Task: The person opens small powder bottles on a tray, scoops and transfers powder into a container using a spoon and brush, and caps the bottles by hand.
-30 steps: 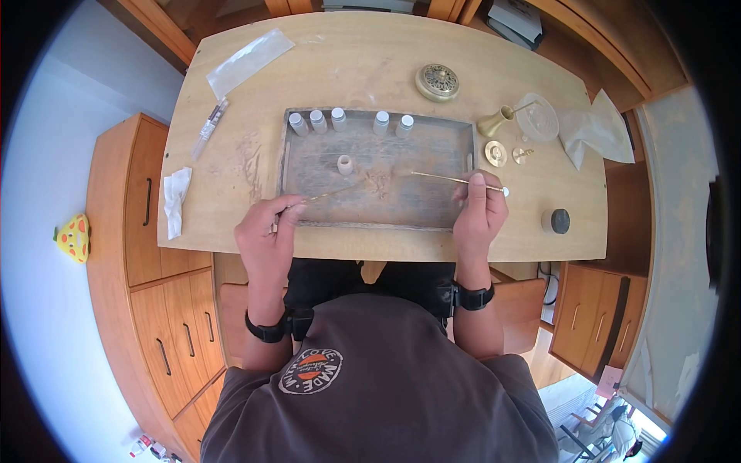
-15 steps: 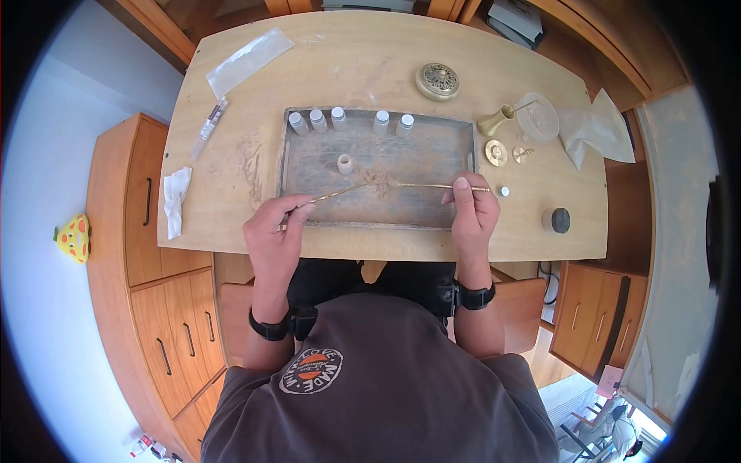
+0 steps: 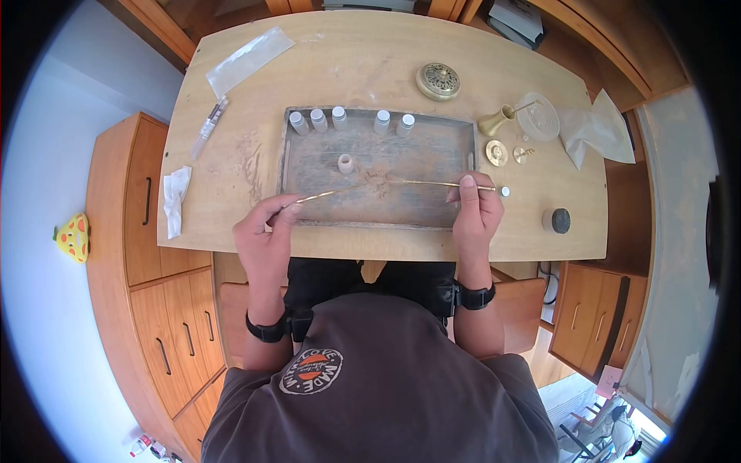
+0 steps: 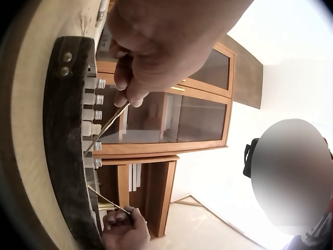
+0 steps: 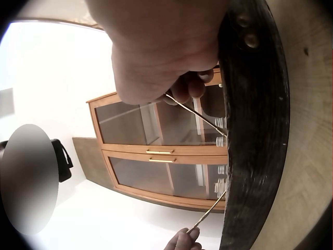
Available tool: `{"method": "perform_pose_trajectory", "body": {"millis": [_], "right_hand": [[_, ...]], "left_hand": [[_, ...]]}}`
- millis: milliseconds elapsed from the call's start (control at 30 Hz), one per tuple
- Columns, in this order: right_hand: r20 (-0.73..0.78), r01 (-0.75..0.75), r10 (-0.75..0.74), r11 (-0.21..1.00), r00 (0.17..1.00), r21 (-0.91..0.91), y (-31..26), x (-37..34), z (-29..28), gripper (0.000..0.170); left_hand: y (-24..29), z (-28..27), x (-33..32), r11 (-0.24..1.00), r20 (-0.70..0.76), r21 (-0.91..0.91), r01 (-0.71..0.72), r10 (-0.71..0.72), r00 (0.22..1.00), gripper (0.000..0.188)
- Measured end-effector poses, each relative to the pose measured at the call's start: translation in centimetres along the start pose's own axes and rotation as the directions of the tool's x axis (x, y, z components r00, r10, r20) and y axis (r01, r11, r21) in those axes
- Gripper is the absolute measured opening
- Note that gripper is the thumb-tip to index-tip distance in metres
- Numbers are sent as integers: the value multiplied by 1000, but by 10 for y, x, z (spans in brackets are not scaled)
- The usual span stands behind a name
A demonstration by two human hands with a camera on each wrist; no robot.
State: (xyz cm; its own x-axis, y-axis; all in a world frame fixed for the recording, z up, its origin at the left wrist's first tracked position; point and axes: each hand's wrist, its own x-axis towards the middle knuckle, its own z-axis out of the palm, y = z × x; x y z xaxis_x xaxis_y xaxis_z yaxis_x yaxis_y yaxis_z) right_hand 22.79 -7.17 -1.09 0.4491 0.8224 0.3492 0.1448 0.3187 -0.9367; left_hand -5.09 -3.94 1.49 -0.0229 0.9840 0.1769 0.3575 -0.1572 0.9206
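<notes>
The left hand (image 3: 264, 235) pinches a thin brass tool (image 3: 320, 196) at the near left of the shallow tray (image 3: 370, 226); its tip points at a small heap of brown powder (image 3: 378, 184). From the other side, the right hand (image 3: 476, 211) pinches a second thin brass tool (image 3: 440, 184), its tip close to the heap's right side. An uncapped small bottle (image 3: 345, 163) stands upright just behind and left of the heap. Both wrist views show the tools slanting down behind the tray's dark wall (image 4: 65, 130), which hides their tips.
Several white-capped bottles (image 3: 319, 120) line the tray's back. A brass burner (image 3: 438, 82) stands behind it. To the right are a brass vase (image 3: 495, 121), brass discs (image 3: 495, 153), a white cap (image 3: 504, 191) and a dark-lidded jar (image 3: 556, 221). Tissue (image 3: 176, 202) lies at left.
Since half a second ago both hands have drawn slightly apart, left hand leftward and right hand a little rightward, with the tool tips moving back from the heap's middle.
</notes>
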Motion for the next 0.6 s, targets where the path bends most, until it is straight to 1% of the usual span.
{"method": "perform_pose_trajectory", "body": {"millis": [133, 233, 300, 433, 500, 600], "right_hand": [[5, 12, -12, 1000, 1000, 4, 1, 0, 0, 16], [1, 11, -11, 1000, 1000, -11, 1, 0, 0, 16], [1, 12, -12, 1000, 1000, 9, 2, 0, 0, 16], [3, 8, -8, 1000, 1000, 9, 2, 0, 0, 16], [9, 3, -4, 1000, 1000, 8, 2, 0, -1, 16], [9, 12, -12, 1000, 1000, 16, 1, 1, 0, 16]], "left_hand": [[-4, -6, 0, 999, -12, -22, -34, 34, 999, 12], [-6, -9, 0, 998, -49, -65, -25, 22, 999, 12], [-6, -11, 1, 990, -80, -134, -33, 22, 997, 12], [-3, -13, 3, 987, -120, -161, -30, 10, 993, 12], [-2, -15, 4, 981, -166, -194, -26, -7, 986, 12], [-4, -17, 5, 977, -183, -214, -12, -28, 983, 12]]}}
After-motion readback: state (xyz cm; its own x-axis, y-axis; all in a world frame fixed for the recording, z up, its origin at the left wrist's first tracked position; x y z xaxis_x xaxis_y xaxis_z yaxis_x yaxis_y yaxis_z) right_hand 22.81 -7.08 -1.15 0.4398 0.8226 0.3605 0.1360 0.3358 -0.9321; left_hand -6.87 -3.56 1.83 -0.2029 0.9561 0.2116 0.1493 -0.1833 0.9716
